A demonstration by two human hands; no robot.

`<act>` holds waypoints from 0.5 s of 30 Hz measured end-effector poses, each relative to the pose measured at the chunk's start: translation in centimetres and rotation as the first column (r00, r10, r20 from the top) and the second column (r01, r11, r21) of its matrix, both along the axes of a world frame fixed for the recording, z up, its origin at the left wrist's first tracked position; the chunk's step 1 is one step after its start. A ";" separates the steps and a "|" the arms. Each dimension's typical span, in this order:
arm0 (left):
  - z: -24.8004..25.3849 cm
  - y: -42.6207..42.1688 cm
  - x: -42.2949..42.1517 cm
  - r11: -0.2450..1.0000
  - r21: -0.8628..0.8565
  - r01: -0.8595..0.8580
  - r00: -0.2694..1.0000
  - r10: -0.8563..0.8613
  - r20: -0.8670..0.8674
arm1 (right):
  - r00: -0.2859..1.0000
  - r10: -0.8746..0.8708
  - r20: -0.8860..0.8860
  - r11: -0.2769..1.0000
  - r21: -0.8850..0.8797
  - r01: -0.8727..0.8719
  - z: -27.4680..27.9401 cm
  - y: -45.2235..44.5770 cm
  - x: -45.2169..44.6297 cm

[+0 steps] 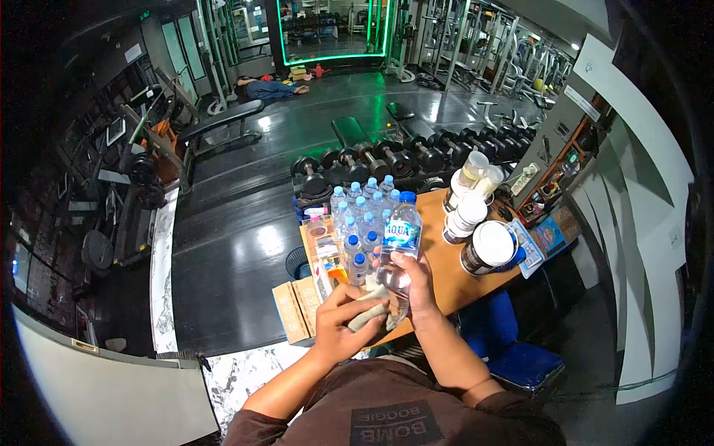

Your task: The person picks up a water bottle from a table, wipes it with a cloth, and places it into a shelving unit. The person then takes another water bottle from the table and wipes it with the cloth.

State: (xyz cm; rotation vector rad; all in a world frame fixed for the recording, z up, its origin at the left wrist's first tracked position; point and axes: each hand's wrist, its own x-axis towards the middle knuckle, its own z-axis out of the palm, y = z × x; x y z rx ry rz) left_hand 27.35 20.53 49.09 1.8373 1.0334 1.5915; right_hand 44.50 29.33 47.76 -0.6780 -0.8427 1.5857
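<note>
Gripping one AQUA bottle (402,235) — right hand (415,284) closed round it; left hand (343,325) pinching one cloth (370,306) against it — shirt (387,398) reads "BOMB BOOGIE".

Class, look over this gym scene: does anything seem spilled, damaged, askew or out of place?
One thing stands out: at the far end, a person lies on the floor, odd among exercise equipment, though perhaps just resting. I see no spill around the bottles on the desk.
</note>
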 end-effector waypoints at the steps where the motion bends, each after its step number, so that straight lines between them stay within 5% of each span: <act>1: 0.2 -0.1 -0.4 1.000 -0.018 0.023 1.000 -0.023 0.012 | 1.000 -0.021 0.011 1.000 -0.010 0.021 0.5 -0.5 -0.2; 5: 1.0 1.4 -1.3 0.987 -0.111 -0.112 0.993 0.116 0.024 | 0.959 0.176 -0.221 0.957 -0.188 -0.219 -0.9 -0.7 0.8; 9: 2.3 5.8 -2.2 0.987 -0.096 -0.127 0.966 0.145 0.215 | 0.978 0.206 -0.031 0.976 -0.070 -0.207 1.7 -2.2 0.3; 14: 4.4 9.7 -2.4 0.994 -0.093 -0.065 0.972 0.084 0.218 | 0.966 0.224 -0.126 0.975 0.019 -0.223 0.8 -2.5 -0.7; 15: 4.6 10.6 -2.5 0.996 -0.062 -0.068 0.991 0.075 0.113 | 0.936 0.306 -0.177 0.951 0.001 -0.310 1.1 -2.7 -0.6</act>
